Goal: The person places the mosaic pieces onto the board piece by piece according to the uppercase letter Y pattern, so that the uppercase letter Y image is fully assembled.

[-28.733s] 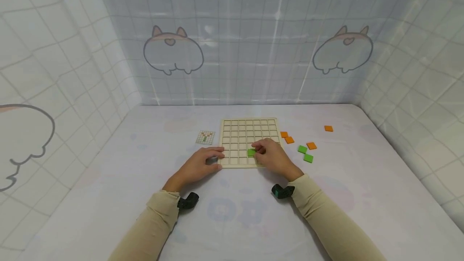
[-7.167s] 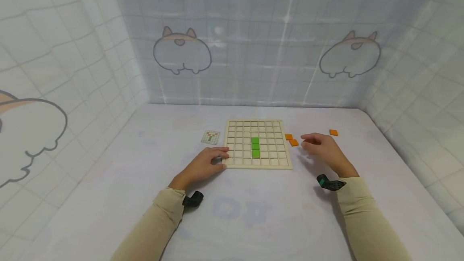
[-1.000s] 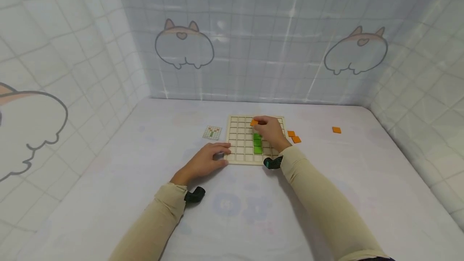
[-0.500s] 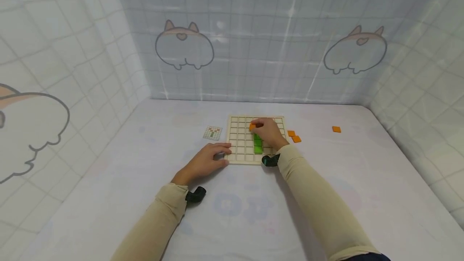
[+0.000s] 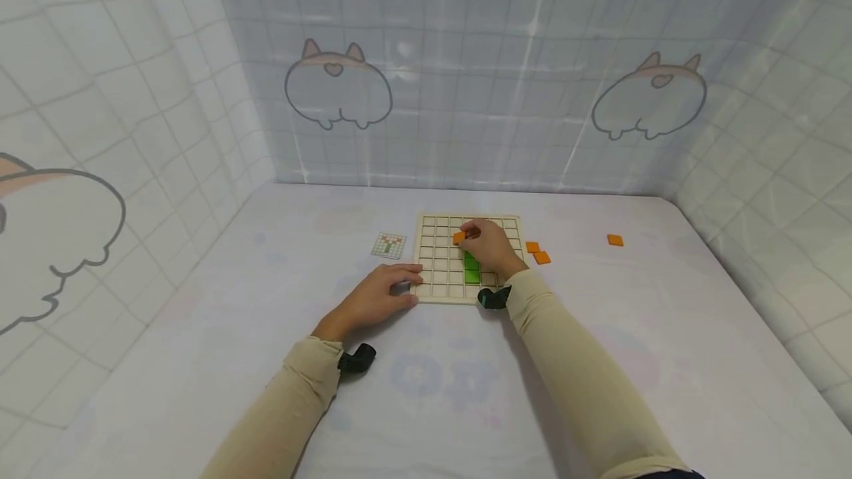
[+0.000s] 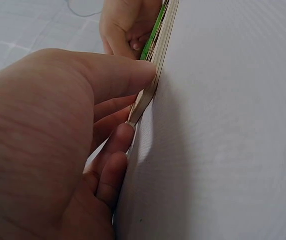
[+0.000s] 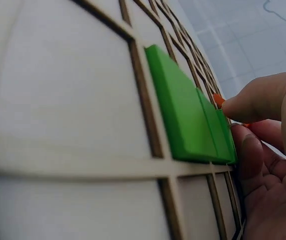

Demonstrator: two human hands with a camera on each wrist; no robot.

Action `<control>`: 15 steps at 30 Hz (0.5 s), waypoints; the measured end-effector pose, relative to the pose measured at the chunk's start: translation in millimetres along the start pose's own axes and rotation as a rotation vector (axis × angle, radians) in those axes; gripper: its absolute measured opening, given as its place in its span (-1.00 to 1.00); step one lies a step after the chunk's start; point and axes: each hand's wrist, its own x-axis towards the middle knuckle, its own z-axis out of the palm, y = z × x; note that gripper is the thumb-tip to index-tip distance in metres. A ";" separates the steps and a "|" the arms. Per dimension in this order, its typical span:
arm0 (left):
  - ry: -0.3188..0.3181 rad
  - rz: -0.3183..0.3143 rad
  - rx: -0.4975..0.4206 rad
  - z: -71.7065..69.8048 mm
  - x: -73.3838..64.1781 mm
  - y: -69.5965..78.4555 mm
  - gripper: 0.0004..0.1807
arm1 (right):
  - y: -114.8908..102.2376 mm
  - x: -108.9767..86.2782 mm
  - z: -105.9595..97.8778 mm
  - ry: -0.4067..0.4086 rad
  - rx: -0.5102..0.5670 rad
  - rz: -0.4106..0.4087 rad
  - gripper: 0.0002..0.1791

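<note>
My right hand (image 5: 491,246) pinches a small orange square tile (image 5: 459,238) over the wooden grid board (image 5: 435,286), just beyond and left of the green tiles. Three green tiles (image 7: 183,115) sit in a column of the grid in the right wrist view; my right hand partly covers them in the head view. At the board's near left corner rests my left hand (image 5: 381,294), fingers on the left rim. In the left wrist view its thumb (image 6: 122,75) lies along the board's edge.
Two orange tiles (image 5: 542,258) lie touching right of the board, and another orange tile (image 5: 615,240) lies farther right. A small card (image 5: 389,245) with a coloured grid pattern lies left of the board. A patterned curtain (image 5: 466,94) rises behind the table.
Since the oldest frame, loose green tiles have joined the column on the board. Over the last second my right hand moved the orange tile nearer and slightly left. My left hand stayed put.
</note>
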 end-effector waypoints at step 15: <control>-0.004 -0.001 -0.003 -0.6 1.3 1.7 -0.62 | -3.9 -2.4 -0.4 0.002 0.012 -0.002 -0.60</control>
